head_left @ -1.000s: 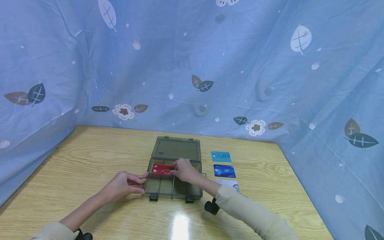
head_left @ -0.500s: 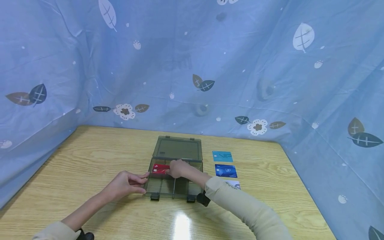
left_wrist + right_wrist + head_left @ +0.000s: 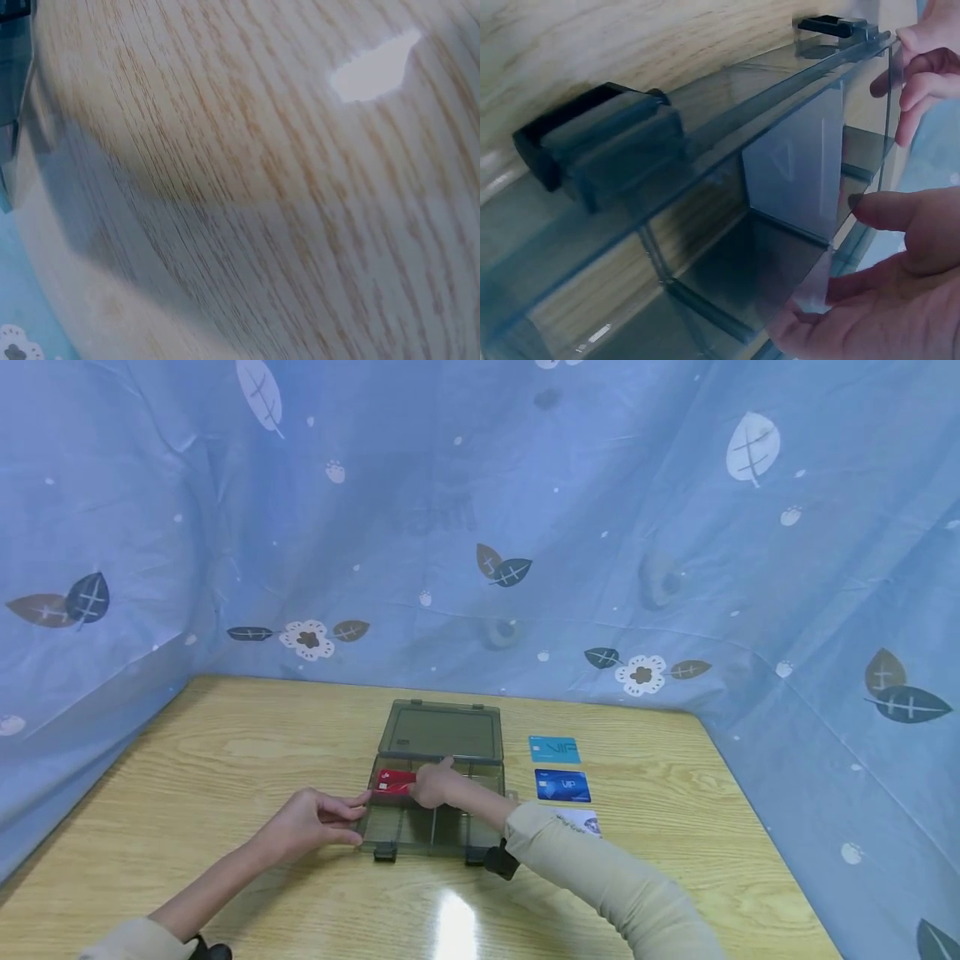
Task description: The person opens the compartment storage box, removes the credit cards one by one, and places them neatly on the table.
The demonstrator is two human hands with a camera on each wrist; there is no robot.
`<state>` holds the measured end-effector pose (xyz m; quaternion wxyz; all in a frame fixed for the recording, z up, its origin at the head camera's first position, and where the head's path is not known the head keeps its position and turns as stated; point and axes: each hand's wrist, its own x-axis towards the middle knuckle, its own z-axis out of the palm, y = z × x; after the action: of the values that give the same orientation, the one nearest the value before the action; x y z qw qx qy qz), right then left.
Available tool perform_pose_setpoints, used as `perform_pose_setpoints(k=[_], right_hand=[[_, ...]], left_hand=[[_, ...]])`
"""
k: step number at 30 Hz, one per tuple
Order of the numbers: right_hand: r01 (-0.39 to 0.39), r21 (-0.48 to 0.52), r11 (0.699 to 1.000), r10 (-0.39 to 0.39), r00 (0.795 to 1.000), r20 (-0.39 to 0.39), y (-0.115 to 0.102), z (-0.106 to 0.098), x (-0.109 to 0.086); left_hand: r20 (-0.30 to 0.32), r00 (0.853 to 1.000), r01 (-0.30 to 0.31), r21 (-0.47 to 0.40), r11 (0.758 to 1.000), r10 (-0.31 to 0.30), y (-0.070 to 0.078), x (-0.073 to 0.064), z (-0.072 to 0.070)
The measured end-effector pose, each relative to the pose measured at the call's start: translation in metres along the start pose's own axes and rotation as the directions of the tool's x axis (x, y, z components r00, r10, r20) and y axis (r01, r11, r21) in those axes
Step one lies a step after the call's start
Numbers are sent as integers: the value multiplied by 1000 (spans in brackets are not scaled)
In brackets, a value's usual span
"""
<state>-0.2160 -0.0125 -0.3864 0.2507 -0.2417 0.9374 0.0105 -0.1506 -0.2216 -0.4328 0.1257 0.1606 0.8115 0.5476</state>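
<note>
A see-through dark plastic storage box [image 3: 415, 828] with compartments lies on the table, its lid [image 3: 447, 732] folded back. The right hand [image 3: 433, 785] reaches over the box and pinches the right end of a red card [image 3: 394, 782] in the back left part. That end of the card is hidden behind the fingers. At the box's left side, the left hand [image 3: 315, 821] holds the edge with thumb and fingers. In the right wrist view, the right hand [image 3: 885, 277] is close to the compartment walls, and the left hand [image 3: 930, 71] touches the far end of the box.
To the right of the box lie a light-blue card [image 3: 554, 749], a dark-blue card [image 3: 562, 786] and a white card [image 3: 583, 821], partly covered by the sleeve. Two black latches [image 3: 385, 852] are along the box's front. Blue patterned cloth [image 3: 450, 527] hangs behind the wooden table [image 3: 292, 735].
The right hand has shifted a little to the left over the box, and less of the red card shows. The left hand has stayed at the box's left edge.
</note>
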Motion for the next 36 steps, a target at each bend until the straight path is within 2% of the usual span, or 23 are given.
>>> perform_pose_setpoints(k=[2,4,7,10,13,18,20,23,25,27,31,34,36], right_hand=[[-51,131,990,55,998,-23,1,1,-1],[-83,289,954,106,992,-63,2,3,-4],[-72,459,885,146,981,-128,4,9,-9],[-37,540,841,162,969,-187,3,13,-13],[-3,557,831,172,953,-251,1,13,-17],[82,531,844,153,910,-385,-2,11,-19],[111,516,850,131,903,-409,-1,12,-18],[138,496,857,94,906,-414,2,14,-16],[185,505,843,57,904,-425,7,15,-13],[241,501,831,12,893,-450,12,17,-11],[358,506,785,-76,866,-495,21,20,-7],[398,497,771,-101,848,-521,25,21,-6],[407,516,754,-87,840,-535,27,21,-6]], left_hand=[[-4,1000,3,1,1000,-3,0,0,0],[-3,1000,5,3,1000,-5,1,0,0],[3,1000,6,-1,1000,-6,1,0,0],[7,1000,2,3,1000,-2,1,0,-1],[6,1000,-1,6,1000,1,1,0,-1],[6,1000,-10,3,1000,10,2,-1,-1],[6,1000,-15,3,1000,15,1,0,-1],[7,1000,-21,6,1000,21,0,0,-1],[2,1000,-18,9,1000,18,-1,0,-1],[2,1000,-15,8,1000,15,-1,0,-1],[4,1000,-9,7,1000,9,-1,1,-1],[6,1000,-13,21,1000,13,-2,1,-1],[8,1000,-15,22,1000,15,-2,1,-1]])
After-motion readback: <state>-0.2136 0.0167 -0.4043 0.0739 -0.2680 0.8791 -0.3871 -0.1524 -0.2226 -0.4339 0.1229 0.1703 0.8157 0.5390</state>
